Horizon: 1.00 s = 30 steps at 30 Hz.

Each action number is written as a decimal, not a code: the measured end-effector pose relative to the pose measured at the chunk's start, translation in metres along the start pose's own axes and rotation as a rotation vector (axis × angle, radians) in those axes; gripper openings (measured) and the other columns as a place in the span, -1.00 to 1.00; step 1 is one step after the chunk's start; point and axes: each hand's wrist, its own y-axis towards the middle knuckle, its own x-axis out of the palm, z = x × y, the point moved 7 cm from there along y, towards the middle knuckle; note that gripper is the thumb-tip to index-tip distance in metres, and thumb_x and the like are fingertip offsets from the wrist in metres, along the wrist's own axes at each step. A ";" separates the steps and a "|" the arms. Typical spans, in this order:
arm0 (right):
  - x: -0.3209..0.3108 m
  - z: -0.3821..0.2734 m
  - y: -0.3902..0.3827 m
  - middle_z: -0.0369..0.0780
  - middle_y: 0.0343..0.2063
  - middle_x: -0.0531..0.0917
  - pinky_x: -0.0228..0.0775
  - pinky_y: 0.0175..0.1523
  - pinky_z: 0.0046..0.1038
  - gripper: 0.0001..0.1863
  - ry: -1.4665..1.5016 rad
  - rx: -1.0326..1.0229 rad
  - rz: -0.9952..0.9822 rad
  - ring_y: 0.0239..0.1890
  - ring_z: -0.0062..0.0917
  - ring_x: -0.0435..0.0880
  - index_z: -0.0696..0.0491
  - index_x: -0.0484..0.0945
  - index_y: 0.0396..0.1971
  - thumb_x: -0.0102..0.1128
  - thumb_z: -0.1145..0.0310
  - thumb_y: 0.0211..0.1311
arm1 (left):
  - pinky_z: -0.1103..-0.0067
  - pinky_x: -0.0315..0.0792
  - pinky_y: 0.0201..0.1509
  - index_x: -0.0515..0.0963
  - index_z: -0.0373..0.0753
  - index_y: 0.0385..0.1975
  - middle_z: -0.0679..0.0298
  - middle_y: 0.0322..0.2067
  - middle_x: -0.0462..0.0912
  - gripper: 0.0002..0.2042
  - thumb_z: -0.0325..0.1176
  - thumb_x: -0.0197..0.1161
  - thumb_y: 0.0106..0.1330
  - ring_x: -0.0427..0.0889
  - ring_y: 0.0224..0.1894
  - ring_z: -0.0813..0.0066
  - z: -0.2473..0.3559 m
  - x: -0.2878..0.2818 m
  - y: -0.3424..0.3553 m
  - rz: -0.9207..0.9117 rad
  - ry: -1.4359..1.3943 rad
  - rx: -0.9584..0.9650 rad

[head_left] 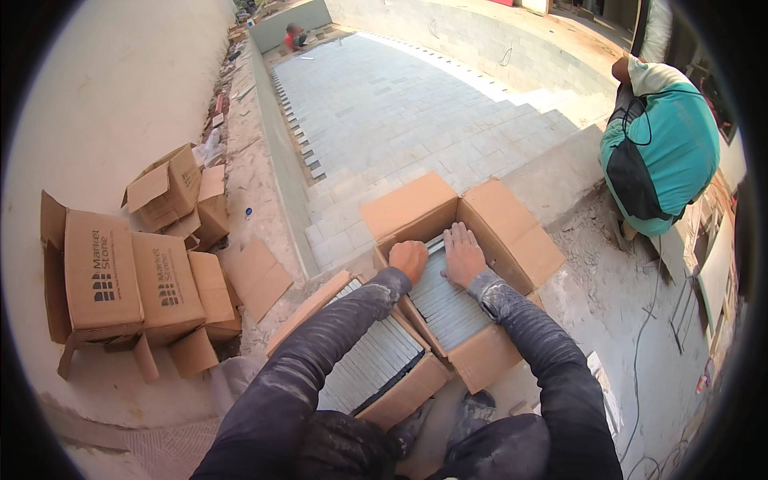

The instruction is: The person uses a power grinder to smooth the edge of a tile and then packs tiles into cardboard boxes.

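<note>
An open cardboard box [512, 212] stands in front of me, holding a row of thin grey stone tiles [450, 308] set on edge. My left hand [409, 260] is closed at the box's left side, by the far end of the row; its fingertips are hidden, so what it grips does not show. Stretched over the far part of the row, my right hand [462, 256] lies with its fingers extended on the tiles. A second open box [412, 392] of upright tiles [376, 356] sits just left of the first, partly behind my left forearm.
Several cardboard boxes [104, 276] are piled along the left wall [120, 96]. Ahead, tiled steps [416, 192] lead down into a pool basin [376, 96]. A person in teal [672, 152] bends at the right; another person [294, 38] crouches far off. A cable [638, 376] trails along the right floor.
</note>
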 end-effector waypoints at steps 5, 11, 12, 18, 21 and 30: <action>0.004 0.001 -0.002 0.10 0.38 0.19 -0.13 0.53 -0.20 0.03 0.028 0.018 -0.028 0.48 -0.11 0.05 0.25 0.17 0.35 0.47 0.02 -0.02 | 0.32 0.58 -0.41 0.59 -0.30 -0.50 0.03 -0.51 0.68 -0.88 -0.43 0.15 0.16 0.72 -0.47 0.11 0.009 0.001 0.001 0.090 -0.012 0.177; 0.004 0.007 0.002 0.10 0.34 0.26 -0.09 0.52 -0.20 -0.08 0.055 -0.007 0.058 0.45 -0.11 0.14 0.26 0.23 0.32 0.42 0.07 0.04 | 0.32 0.59 -0.39 0.61 -0.31 -0.48 0.02 -0.49 0.69 -0.87 -0.43 0.13 0.18 0.73 -0.41 0.14 0.006 0.012 0.006 -0.056 -0.030 0.108; 0.003 0.009 0.003 0.10 0.33 0.27 -0.08 0.52 -0.20 -0.10 0.069 -0.005 0.087 0.44 -0.11 0.15 0.27 0.24 0.31 0.41 0.08 0.05 | 0.32 0.59 -0.38 0.61 -0.31 -0.47 0.02 -0.48 0.69 -0.87 -0.44 0.13 0.18 0.73 -0.41 0.13 0.005 0.012 0.006 -0.050 -0.039 0.098; 0.006 0.011 0.001 0.12 0.32 0.28 -0.08 0.52 -0.23 -0.09 0.047 -0.011 0.124 0.43 -0.12 0.19 0.29 0.23 0.30 0.40 0.08 0.05 | 0.33 0.59 -0.37 0.57 -0.31 -0.44 0.03 -0.42 0.66 -0.90 -0.45 0.13 0.17 0.72 -0.40 0.14 0.008 0.005 0.003 -0.011 -0.042 0.140; 0.008 0.012 0.001 0.12 0.33 0.27 -0.10 0.52 -0.24 -0.03 0.047 -0.013 0.063 0.44 -0.13 0.17 0.30 0.18 0.32 0.42 0.04 0.02 | 0.27 0.57 -0.37 0.52 -0.36 -0.44 -0.01 -0.44 0.61 -0.91 -0.47 0.12 0.15 0.69 -0.38 0.03 0.011 -0.001 0.003 0.027 -0.087 0.150; 0.009 0.011 0.000 0.08 0.38 0.20 -0.23 0.55 -0.25 0.11 0.099 0.037 0.003 0.48 -0.17 0.08 0.30 0.12 0.35 0.46 -0.10 -0.05 | 0.27 0.59 -0.35 0.58 -0.32 -0.40 0.01 -0.41 0.64 -0.89 -0.45 0.15 0.17 0.71 -0.36 0.06 0.007 0.011 0.007 0.003 -0.072 0.125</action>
